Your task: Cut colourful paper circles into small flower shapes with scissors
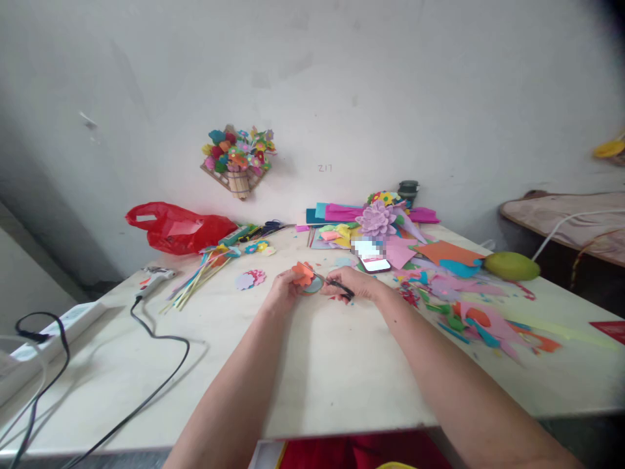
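My left hand (282,290) is closed on an orange foam flower (303,273) with a teal piece (315,285) under it, held just above the table. My right hand (355,284) is closed on a pair of black-handled scissors (340,287), whose blades reach to the edge of the teal piece. Both forearms stretch over the pale table (312,365) from the near edge.
Foam scraps (469,312), coloured sheets (342,212), a lilac paper flower (376,219), a phone (374,255) and a green fruit (512,266) lie right. At left: a glue gun (155,280) with black cord, a power strip (58,329), sticks (200,277), a red bag (178,228). A flower basket (238,159) hangs on the wall.
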Motion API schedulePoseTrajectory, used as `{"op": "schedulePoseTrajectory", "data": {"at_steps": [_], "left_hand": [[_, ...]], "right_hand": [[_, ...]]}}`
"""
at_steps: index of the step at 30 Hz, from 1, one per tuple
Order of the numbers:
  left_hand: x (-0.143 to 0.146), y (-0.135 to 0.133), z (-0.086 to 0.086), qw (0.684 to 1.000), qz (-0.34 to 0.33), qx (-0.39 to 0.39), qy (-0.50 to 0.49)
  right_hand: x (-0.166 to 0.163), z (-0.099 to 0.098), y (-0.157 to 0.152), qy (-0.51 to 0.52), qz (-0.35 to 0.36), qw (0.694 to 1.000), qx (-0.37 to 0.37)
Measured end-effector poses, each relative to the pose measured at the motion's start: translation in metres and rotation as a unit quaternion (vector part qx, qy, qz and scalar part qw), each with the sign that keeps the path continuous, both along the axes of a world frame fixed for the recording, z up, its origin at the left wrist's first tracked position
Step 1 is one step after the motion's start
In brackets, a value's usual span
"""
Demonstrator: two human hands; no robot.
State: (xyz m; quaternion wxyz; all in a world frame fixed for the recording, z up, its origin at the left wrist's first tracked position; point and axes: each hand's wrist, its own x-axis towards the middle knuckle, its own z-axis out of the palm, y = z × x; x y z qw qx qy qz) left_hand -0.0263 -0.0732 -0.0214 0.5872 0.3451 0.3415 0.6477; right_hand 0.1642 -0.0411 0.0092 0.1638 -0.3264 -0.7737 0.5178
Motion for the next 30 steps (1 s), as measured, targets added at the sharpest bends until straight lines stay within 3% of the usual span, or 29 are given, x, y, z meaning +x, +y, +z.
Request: {"op": "schedulePoseTrajectory", "data": {"at_steps": [30], "left_hand": [[0.005,-0.0069,0.0046,0.999,-0.033,-0.005,-0.006]], "right_hand": [[-0.0023,-0.0022,0.0004,0.029,-0.012,0.999,0.011]]}}
